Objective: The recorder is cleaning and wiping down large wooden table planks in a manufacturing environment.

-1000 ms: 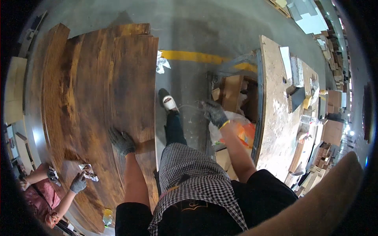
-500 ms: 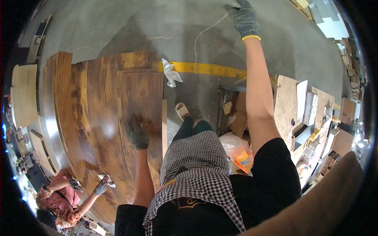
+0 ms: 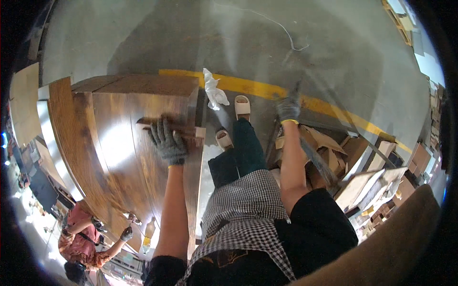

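My left hand (image 3: 169,145), in a grey knitted glove, lies with spread fingers over the near-right end of a stack of brown wood-grain boards (image 3: 117,107). Partly under its fingertips is a dark brown strip (image 3: 188,131) with a pale end, its kind unclear. My right hand (image 3: 288,110), gloved alike, hangs to the right, above the floor by the yellow line; motion smears its fingers, and whether it holds anything is hidden. A thin white string (image 3: 274,20) lies curved on the grey floor farther ahead. Crumpled white sheet (image 3: 214,90) lies beside the stack's corner.
A person (image 3: 83,238) at the lower left reaches a gloved hand over the boards, near a bottle (image 3: 149,236) with yellowish content. To my right stand a bin of torn cardboard (image 3: 324,143) and a worn board (image 3: 360,188). A yellow line (image 3: 248,86) crosses the floor.
My right hand has come back from far ahead toward my body; the string that ran to it now lies apart on the floor. My left hand's fingers have spread on the boards. The view has shifted.
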